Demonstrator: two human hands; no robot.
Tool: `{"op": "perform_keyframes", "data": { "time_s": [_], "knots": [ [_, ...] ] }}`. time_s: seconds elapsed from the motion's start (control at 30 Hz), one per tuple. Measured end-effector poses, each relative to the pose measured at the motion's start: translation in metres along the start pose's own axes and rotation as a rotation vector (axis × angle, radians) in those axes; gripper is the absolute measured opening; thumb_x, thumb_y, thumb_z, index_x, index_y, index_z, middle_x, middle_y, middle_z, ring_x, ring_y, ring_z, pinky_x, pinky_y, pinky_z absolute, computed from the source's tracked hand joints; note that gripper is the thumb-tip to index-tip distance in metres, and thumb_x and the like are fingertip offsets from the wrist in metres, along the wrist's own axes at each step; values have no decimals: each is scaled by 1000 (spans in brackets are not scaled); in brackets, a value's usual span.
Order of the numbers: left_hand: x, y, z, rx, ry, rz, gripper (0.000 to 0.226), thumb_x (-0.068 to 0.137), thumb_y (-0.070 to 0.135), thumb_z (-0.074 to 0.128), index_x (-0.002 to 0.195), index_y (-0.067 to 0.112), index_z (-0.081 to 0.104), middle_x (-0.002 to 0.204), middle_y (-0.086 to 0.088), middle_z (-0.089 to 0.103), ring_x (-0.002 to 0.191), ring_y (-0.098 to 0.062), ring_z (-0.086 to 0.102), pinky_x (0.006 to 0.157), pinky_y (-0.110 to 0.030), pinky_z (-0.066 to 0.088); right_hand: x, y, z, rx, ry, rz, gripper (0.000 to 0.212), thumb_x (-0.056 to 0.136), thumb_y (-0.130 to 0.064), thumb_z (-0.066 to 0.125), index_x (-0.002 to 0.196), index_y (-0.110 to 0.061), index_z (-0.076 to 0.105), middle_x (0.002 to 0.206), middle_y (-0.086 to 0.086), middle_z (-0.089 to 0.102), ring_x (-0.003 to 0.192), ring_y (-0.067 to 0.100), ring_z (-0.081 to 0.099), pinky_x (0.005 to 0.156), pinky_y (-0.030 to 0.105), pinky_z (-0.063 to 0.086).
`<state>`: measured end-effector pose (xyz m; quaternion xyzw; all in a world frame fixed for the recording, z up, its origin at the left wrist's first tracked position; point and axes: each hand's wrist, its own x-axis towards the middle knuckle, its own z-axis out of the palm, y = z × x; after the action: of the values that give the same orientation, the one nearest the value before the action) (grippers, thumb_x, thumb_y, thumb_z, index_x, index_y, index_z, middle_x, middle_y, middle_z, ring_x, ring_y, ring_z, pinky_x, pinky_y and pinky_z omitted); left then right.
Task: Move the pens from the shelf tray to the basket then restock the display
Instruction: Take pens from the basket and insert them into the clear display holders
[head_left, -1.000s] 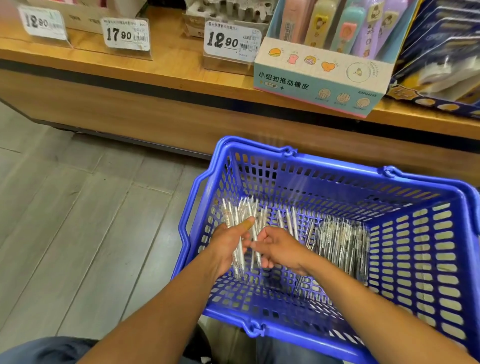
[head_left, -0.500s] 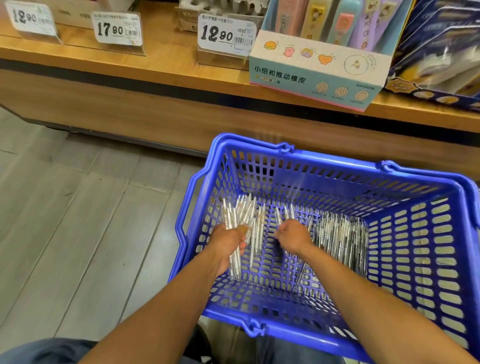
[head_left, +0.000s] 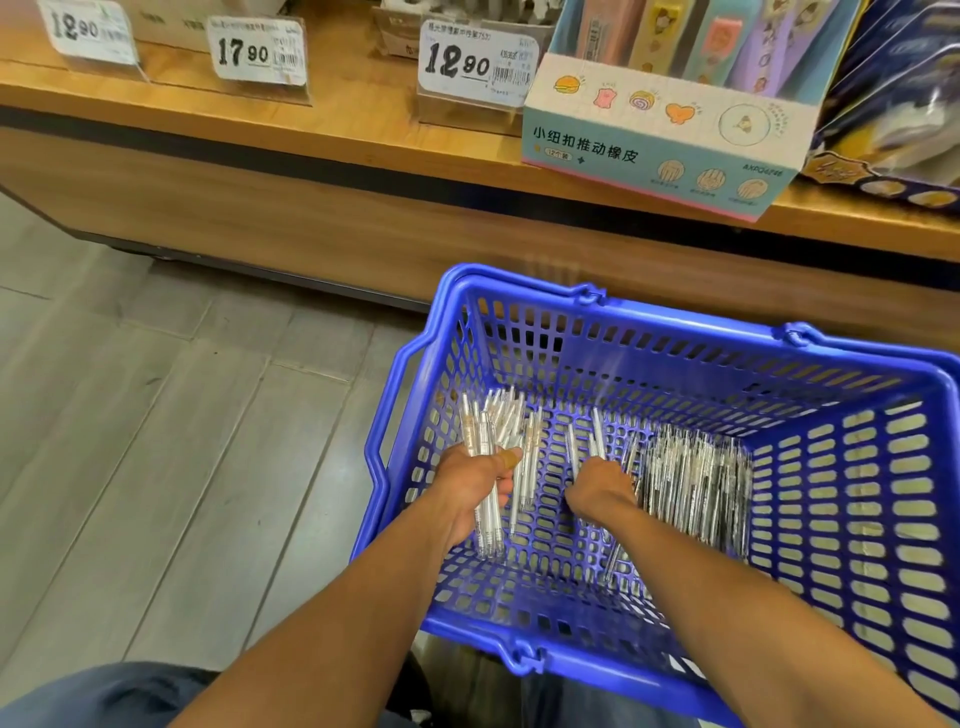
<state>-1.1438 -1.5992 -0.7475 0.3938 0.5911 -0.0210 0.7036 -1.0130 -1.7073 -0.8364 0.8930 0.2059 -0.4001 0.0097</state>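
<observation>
left hand (head_left: 475, 480) grips bundle of clear white pens (head_left: 493, 447) | right hand (head_left: 602, 488) curls onto loose pens, grasp unclear | long axes point toward wooden shelf (head_left: 332, 130) | blue plastic basket (head_left: 675, 332)

Top of the blue basket (head_left: 691, 332) is wide open so you can drop straight in, and the bare mesh floor by the far wall and the near left corner is free, but the big pile of pens (head_left: 691, 483) eats up the middle-right. The left hand (head_left: 475, 480) gripping a bundle of pens (head_left: 493, 431) and the right hand (head_left: 600, 488) down among loose ones fill the left half. Behind it the wooden shelf (head_left: 363, 119) edge is crowded with price tags (head_left: 475, 62) and a display box (head_left: 665, 140), and only the grey floor (head_left: 182, 441) to the left is clear.
</observation>
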Motion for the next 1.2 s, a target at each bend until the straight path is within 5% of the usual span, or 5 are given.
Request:
{"op": "perform_keyframes", "data": {
  "time_s": [0.3, 0.47, 0.63, 0.83, 1.2],
  "knots": [
    [2, 2, 0, 28, 3, 0, 94, 73, 34, 86, 146, 1, 36, 97, -8, 68, 85, -19, 65, 99, -44, 52, -55, -12, -34, 674, -376, -278, 7, 97, -14, 53, 93, -8, 51, 73, 16, 68, 58, 19, 62, 56, 29, 50],
    [0, 3, 3, -7, -89, -14, 117, 70, 34, 87, 156, 10, 12, 156, -15, 33, 143, -30, 33, 116, -48, 29, -90, -25, -34, 748, -473, -417, 13, 94, -15, 61, 98, -7, 51, 63, 6, 64, 53, 14, 59, 52, 24, 47],
    [3, 2, 0, -14, -16, -28, 68, 85, 16, 76, 141, 6, 40, 104, -14, 68, 99, -31, 67, 87, -47, 56, -67, -21, -44, 743, -559, -409, 21, 84, -29, 74, 89, -11, 65, 82, 6, 73, 60, 10, 61, 54, 21, 48],
    [0, 1, -3, -30, -15, -21, 72, 87, 11, 74, 147, -1, 36, 80, -9, 66, 63, -16, 65, 59, -27, 58, -12, -4, -27, 222, -5, -165, 13, 91, -16, 63, 98, -6, 62, 93, 9, 68, 82, 27, 67, 70, 35, 55],
    [7, -2, -5, -21, 17, -40, 57, 84, 13, 78, 133, -2, 51, 82, -10, 67, 63, -17, 66, 56, -26, 58, 5, 11, 1, -226, 103, -47, 46, 93, -13, 58, 135, 0, 43, 113, 12, 66, 101, 27, 66, 65, 30, 50]
  ]
}}
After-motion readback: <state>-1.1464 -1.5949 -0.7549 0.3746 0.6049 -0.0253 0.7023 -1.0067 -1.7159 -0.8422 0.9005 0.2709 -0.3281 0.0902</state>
